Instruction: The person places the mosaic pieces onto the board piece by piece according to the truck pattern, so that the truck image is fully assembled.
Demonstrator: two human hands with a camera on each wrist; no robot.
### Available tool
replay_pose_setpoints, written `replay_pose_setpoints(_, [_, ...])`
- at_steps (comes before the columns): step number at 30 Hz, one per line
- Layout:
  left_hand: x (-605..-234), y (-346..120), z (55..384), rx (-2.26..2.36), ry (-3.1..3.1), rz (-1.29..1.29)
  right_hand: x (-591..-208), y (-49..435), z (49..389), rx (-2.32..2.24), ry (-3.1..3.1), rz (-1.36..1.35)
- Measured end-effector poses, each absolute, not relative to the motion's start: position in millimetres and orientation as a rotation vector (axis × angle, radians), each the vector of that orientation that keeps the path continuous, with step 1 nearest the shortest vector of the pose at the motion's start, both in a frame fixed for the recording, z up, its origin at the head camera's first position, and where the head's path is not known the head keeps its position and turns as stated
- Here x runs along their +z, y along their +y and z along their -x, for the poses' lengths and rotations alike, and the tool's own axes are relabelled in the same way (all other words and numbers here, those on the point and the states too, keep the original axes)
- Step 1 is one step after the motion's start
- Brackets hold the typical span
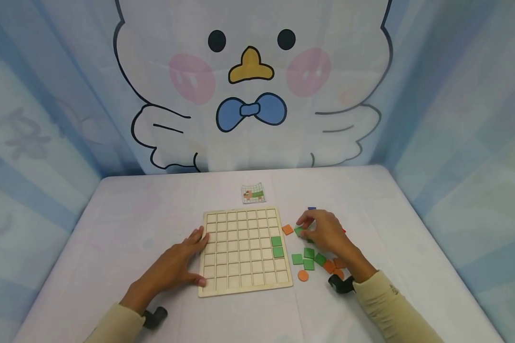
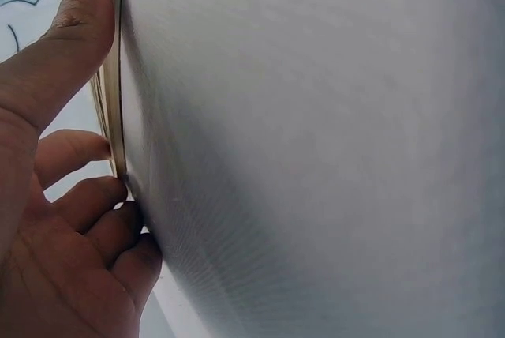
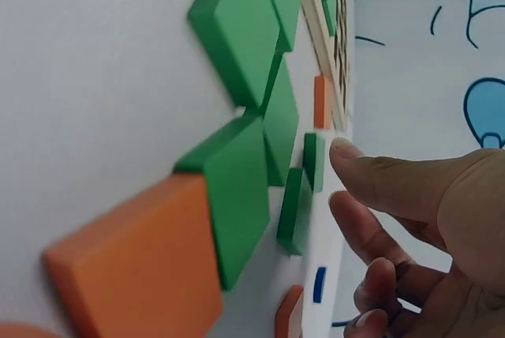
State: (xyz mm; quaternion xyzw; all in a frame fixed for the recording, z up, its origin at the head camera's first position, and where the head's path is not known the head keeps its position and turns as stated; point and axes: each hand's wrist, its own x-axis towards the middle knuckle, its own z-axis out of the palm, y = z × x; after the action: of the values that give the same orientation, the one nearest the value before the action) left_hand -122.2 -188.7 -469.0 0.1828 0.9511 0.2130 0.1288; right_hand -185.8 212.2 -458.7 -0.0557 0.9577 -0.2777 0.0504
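A wooden grid board point(image 1: 239, 245) lies flat on the table, with two green square tiles point(image 1: 276, 247) in its right-hand column. Along the board's left edge rests my left hand point(image 1: 171, 267); in the left wrist view its thumb point(image 2: 83, 26) and fingertips touch the rim. My right hand point(image 1: 326, 231) hovers right of the board, thumb and index fingertip close around a loose green tile point(image 1: 298, 231). The right wrist view shows a gap between that thumb point(image 3: 394, 184) and index finger, with nothing pinched. Other right-hand fingers are loosely bent.
Nearer me lie loose green tiles point(image 1: 309, 253), orange pieces point(image 1: 328, 267) and a round orange piece point(image 1: 303, 276). An orange square point(image 1: 287, 229) sits beside the board. A blue piece point(image 1: 312, 208) and a red one point(image 1: 344, 231) are partly hidden. Behind the board lies a picture card point(image 1: 253, 194).
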Motion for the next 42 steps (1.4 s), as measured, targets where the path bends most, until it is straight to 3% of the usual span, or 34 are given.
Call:
replay_pose_setpoints(30, [-472,-191,122,0.620,2.776,-0.557,-457,218,179,-0.919,2.885,0.225])
replay_pose_setpoints(42, [-472,-190,122,0.621,2.777,-0.562,-453,199,169,-0.991,2.880,0.339])
